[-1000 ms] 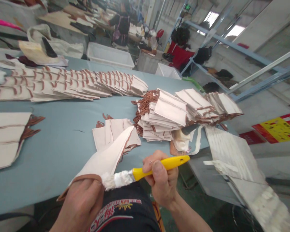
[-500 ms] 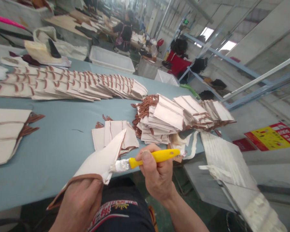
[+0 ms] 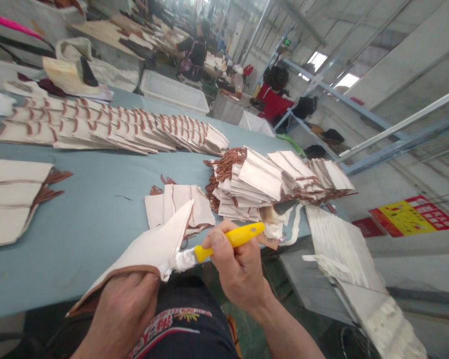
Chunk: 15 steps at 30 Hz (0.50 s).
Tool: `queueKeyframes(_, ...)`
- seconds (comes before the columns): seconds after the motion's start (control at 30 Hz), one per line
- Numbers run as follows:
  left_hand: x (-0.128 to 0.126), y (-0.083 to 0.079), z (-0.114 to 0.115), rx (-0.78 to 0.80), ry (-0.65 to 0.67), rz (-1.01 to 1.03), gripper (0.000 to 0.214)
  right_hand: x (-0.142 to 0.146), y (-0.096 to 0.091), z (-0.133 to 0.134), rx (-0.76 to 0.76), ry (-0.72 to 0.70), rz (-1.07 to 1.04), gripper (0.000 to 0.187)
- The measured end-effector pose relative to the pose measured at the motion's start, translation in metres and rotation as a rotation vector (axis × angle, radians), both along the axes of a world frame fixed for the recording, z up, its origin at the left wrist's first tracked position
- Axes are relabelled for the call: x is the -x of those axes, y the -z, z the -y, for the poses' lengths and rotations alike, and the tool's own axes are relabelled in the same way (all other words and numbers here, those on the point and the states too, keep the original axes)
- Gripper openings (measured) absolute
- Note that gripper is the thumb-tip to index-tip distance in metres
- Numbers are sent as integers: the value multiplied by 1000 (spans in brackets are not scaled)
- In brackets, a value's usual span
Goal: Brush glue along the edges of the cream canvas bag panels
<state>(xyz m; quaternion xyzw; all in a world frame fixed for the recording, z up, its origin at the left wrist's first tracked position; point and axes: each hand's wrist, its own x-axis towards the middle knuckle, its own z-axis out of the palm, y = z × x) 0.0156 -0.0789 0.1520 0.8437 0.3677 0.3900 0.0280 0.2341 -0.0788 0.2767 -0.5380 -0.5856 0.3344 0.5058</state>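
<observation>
My right hand point(image 3: 237, 264) is closed round the yellow handle of a paintbrush point(image 3: 230, 239). White paste coats the bristles, which touch the right end of a cream fabric piece with brown edging point(image 3: 149, 244). My left hand point(image 3: 129, 304) grips that piece from below, at its brown-trimmed side; some of its fingers are hidden by the fabric. Just beyond the held piece lie a few similar cream pieces point(image 3: 183, 204) on the blue-grey table point(image 3: 93, 199). A stack of cream pieces with brown strips point(image 3: 258, 174) rises behind the brush.
A long overlapping row of cream pieces point(image 3: 115, 124) runs along the table's far side. More pieces point(image 3: 15, 199) lie at the left. A paste-streaked board point(image 3: 344, 249) slopes down on the right. Beyond the table stand a white bin point(image 3: 174, 92) and a person point(image 3: 194, 52).
The brush has tilted more steeply, its handle end shifting left, with the bristles still at the piece's edge. The view has shifted slightly. Both hands keep their hold.
</observation>
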Motion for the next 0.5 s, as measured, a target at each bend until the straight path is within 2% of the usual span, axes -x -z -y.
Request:
queueKeyframes(0.13, 4, -2, 0, 22, 3, -33, 31, 12, -1, 20, 57, -88, -95, 40)
queueKeyframes(0.23, 6, -10, -2, 137, 13, 93, 31, 11, 8, 12, 88, -15, -250, 46)
queueKeyframes(0.33, 7, -25, -7, 503, 7, 277, 35, 4, 23, -10, 68, 203, -398, 53)
queueKeyframes(0.4, 8, -36, -12, 774, -51, 383, 34, 2, 33, -23, 36, 316, -458, 56)
queueKeyframes(0.5, 11, -46, -18, 1090, -113, 605, 40, 7, 40, -31, 8, 348, -505, 58)
